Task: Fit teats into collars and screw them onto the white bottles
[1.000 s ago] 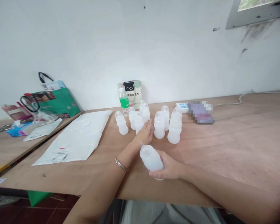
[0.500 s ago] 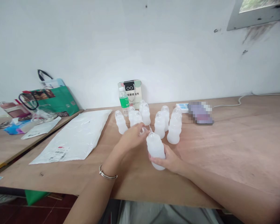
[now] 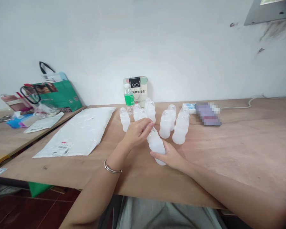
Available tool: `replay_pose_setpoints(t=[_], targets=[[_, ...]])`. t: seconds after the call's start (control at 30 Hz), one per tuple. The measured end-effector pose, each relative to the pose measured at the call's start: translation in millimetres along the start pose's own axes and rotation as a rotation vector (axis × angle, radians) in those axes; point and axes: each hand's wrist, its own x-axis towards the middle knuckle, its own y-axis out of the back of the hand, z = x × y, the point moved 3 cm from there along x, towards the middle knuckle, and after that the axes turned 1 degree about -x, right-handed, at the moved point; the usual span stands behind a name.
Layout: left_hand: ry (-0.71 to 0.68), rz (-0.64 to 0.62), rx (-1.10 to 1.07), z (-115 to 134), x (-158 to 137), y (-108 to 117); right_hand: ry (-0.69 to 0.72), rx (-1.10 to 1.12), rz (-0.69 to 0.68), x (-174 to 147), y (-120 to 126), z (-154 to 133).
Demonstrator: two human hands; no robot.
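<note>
My right hand (image 3: 173, 156) is wrapped round the lower part of a white, frosted squeeze bottle (image 3: 156, 144) with a ribbed, wavy body. The bottle leans to the left above the table's front part. My left hand (image 3: 138, 131) is closed at the bottle's top, on a clear cap that the fingers mostly hide; so is the nozzle. Behind the hands stand several similar bottles with clear domed caps, among them a bottle (image 3: 180, 128) at the right, a bottle (image 3: 165, 125) in the middle and a bottle (image 3: 125, 120) at the left.
A green-labelled water bottle (image 3: 129, 99) and a paper bag (image 3: 143, 90) stand by the wall. A white plastic mailer (image 3: 81, 130) lies to the left. At the right are a small box (image 3: 189, 108) and a blurred-out phone-like object (image 3: 207, 114). A green bag (image 3: 64, 95) sits on the adjoining table.
My left hand has brought the clear cap from beside the nozzle onto the bottle's top. The held bottle now tilts more to the left. The view has shifted slightly.
</note>
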Motion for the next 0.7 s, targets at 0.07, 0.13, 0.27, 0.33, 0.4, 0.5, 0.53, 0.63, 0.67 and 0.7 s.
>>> replay_pose_setpoints(t=[0.07,0.13,0.27,0.33,0.4,0.5,0.53,0.63,0.67,0.7], targets=[[0.016,0.002,-0.003,-4.7,-1.0,-5.2,-0.003,0.004,0.003,-0.3,-0.1,-0.4],[0.026,0.013,-0.036,-7.5,-2.6,-10.4,-0.005,0.006,0.0,-0.7,-0.3,-0.7],[0.011,0.066,-0.043,-6.9,-5.9,-18.3,-0.005,-0.005,-0.001,-1.0,0.1,-1.6],[0.023,0.081,-0.035,-5.7,-6.4,-20.8,-0.008,-0.005,0.004,-0.6,0.4,-2.0],[0.048,0.077,-0.025,-5.0,-6.0,-22.7,-0.014,0.0,0.009,0.1,0.1,-2.0],[0.071,0.067,-0.033,-5.9,-5.5,-24.0,-0.009,0.011,0.01,2.1,-1.8,-1.6],[0.079,0.069,-0.049,-7.0,-5.5,-23.9,-0.006,0.014,0.008,2.9,-2.7,-1.4],[0.129,0.083,-0.125,-12.1,-7.1,-23.8,-0.006,0.004,0.01,5.5,-4.3,-0.3],[0.15,0.086,-0.158,-13.8,-7.9,-24.4,-0.01,-0.002,0.013,6.1,-4.2,0.3],[0.17,0.088,-0.192,-15.0,-8.8,-25.4,-0.013,-0.008,0.02,6.7,-3.9,1.0]])
